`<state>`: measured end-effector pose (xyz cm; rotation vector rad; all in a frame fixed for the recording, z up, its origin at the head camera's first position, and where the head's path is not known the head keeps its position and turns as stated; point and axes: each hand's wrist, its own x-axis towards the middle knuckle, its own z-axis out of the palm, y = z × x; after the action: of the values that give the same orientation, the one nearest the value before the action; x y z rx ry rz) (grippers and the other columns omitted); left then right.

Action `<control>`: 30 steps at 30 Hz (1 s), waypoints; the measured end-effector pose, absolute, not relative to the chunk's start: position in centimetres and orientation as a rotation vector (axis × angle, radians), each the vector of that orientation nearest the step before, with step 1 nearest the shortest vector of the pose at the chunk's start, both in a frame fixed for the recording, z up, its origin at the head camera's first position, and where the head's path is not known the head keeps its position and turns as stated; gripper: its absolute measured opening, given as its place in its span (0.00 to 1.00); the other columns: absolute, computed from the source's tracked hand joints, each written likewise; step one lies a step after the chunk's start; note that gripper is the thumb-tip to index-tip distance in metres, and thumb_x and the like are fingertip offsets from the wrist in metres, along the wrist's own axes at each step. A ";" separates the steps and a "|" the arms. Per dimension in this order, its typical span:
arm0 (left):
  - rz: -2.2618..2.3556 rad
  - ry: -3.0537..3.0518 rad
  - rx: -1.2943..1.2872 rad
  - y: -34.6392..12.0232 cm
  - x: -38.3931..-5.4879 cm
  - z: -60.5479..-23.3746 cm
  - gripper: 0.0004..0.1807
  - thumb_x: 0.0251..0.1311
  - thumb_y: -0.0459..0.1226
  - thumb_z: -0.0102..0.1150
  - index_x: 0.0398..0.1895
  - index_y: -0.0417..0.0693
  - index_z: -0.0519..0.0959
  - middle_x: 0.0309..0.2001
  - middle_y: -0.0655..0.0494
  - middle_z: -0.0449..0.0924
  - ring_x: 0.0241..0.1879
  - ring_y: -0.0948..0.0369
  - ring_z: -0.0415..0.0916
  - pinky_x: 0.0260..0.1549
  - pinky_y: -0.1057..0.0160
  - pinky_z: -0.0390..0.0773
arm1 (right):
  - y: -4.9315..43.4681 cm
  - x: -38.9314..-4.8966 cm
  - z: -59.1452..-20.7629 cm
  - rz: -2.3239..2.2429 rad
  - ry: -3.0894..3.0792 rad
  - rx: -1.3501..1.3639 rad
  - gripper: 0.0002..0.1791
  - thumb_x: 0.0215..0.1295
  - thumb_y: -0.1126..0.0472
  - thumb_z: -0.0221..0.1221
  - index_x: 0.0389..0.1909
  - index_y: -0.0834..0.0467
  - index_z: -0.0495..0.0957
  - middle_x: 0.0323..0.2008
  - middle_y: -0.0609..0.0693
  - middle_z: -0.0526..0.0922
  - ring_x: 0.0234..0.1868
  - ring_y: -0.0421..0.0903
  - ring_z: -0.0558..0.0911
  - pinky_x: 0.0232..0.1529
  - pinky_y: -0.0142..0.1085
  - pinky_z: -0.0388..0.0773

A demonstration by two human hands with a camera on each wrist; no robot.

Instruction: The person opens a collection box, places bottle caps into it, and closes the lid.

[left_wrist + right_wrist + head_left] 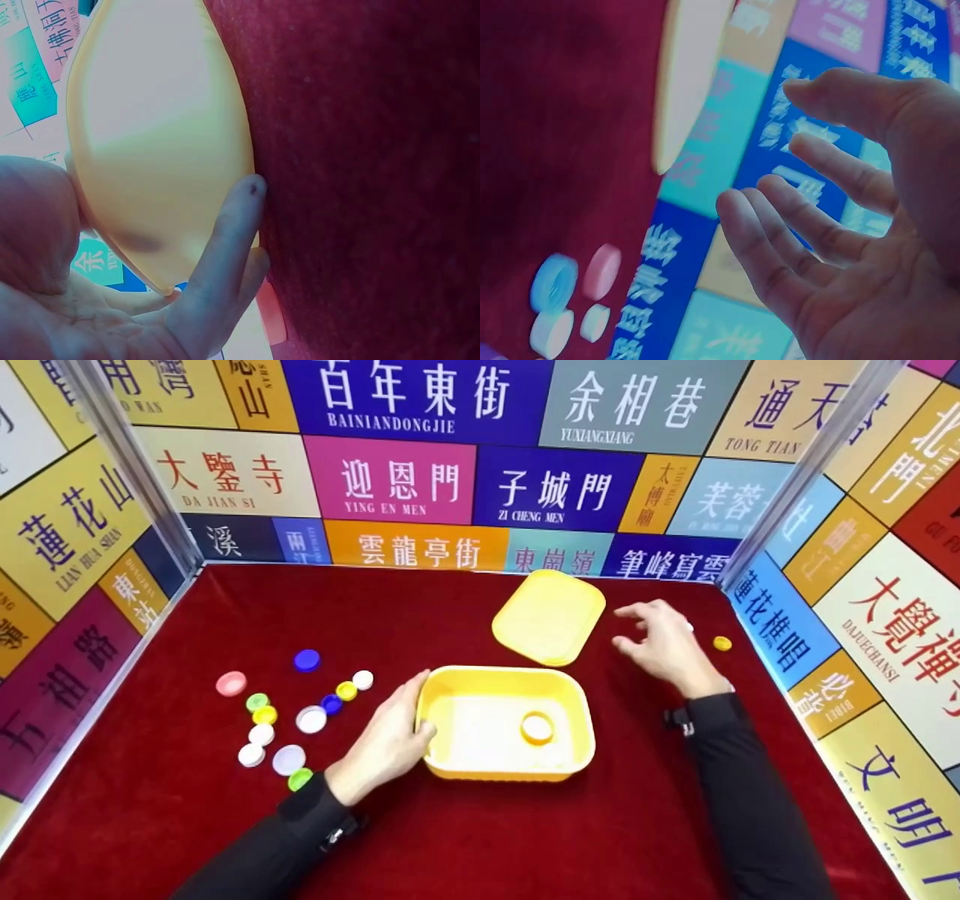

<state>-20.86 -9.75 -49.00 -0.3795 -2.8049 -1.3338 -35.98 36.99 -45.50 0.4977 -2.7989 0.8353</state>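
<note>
My left hand (pixel 388 735) grips the left wall of a yellow plastic box (pixel 506 771), thumb over the rim and fingers along the outside. In the left wrist view, that hand (pixel 217 277) lies against the box's yellow outer wall (pixel 165 165). A round orange-rimmed cap (pixel 537 727) lies inside the box, right of its middle. My right hand (pixel 664 649) is raised to the right of the yellow lid (pixel 551 619), fingers spread and holding nothing. The right wrist view shows this hand (pixel 855 225) with its fingers loosely bent and apart.
Left of the box lie several loose bottle caps, among them a pink cap (pixel 231 683), a blue cap (pixel 307 660) and a lilac cap (pixel 289 760). Far right is a small yellow cap (pixel 722 643). Lettered panels (pixel 397 480) wall in the red cloth (pixel 420 840).
</note>
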 end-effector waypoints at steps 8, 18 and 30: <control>-1.347 -2.804 -0.376 -9.8 -20.8 -49.0 0.43 0.78 0.28 0.62 0.93 0.35 0.60 0.86 0.33 0.72 0.85 0.42 0.74 0.86 0.41 0.74 | 38.5 -37.8 -45.3 0.699 -2.971 0.273 0.34 0.76 0.55 0.73 0.77 0.67 0.80 0.61 0.72 0.77 0.59 0.67 0.75 0.70 0.65 0.75; -1.337 -2.807 -0.391 -9.7 -20.8 -49.0 0.43 0.78 0.28 0.62 0.93 0.35 0.60 0.85 0.33 0.73 0.84 0.42 0.75 0.85 0.42 0.75 | 39.9 -39.3 -46.8 0.592 -3.068 0.090 0.35 0.77 0.60 0.67 0.79 0.71 0.75 0.71 0.80 0.72 0.72 0.81 0.67 0.80 0.74 0.68; -1.305 -2.803 -0.398 -9.8 -20.8 -49.0 0.43 0.77 0.29 0.62 0.93 0.35 0.61 0.84 0.33 0.75 0.82 0.43 0.77 0.84 0.42 0.77 | 40.5 -39.5 -47.3 0.527 -3.087 0.155 0.27 0.75 0.63 0.64 0.67 0.78 0.82 0.55 0.77 0.85 0.66 0.77 0.77 0.77 0.71 0.73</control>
<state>-20.79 -9.83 -48.99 -0.3976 -2.8035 -1.3051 -39.50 40.54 -47.35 0.1548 -3.0869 0.5270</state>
